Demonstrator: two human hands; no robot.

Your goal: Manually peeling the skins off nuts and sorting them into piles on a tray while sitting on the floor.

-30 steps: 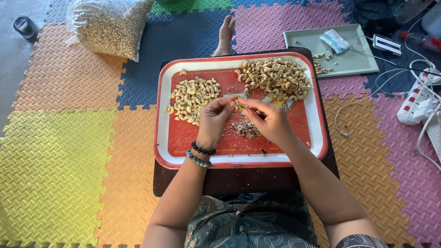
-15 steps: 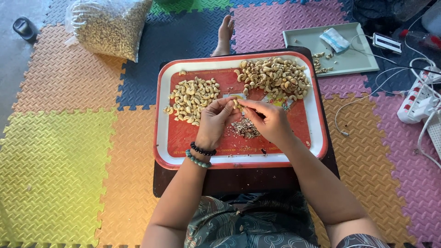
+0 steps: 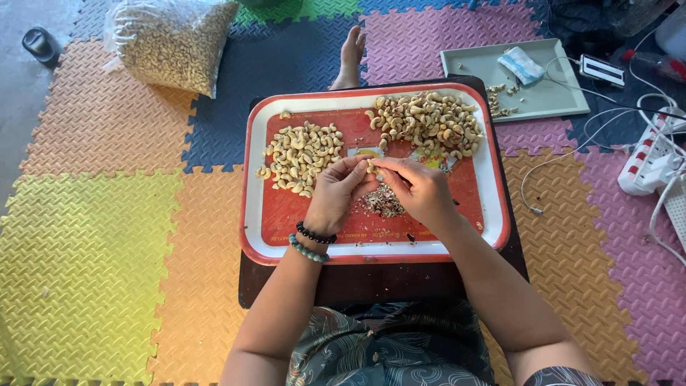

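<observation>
A red tray with a white rim [image 3: 254,214] rests on a dark board over my lap. On it lie a pile of pale peeled cashew nuts [image 3: 304,151] at the left and a bigger pile of unpeeled nuts [image 3: 427,123] at the upper right. My left hand [image 3: 337,193] and my right hand [image 3: 416,190] meet over the tray's middle, fingertips pinching one cashew nut [image 3: 370,166] between them. A small heap of brown skins [image 3: 383,201] lies just under the hands. Two bead bracelets sit on my left wrist.
A clear bag of nuts [image 3: 171,43] lies at the upper left on the coloured foam mats. A grey-green tray [image 3: 543,93] with a small packet and some nuts sits at the upper right. A power strip [image 3: 654,168] and cables lie at the right. A bare foot [image 3: 350,57] rests beyond the tray.
The hands stay over the tray's middle with the nut between the fingertips; only the fingers shift slightly.
</observation>
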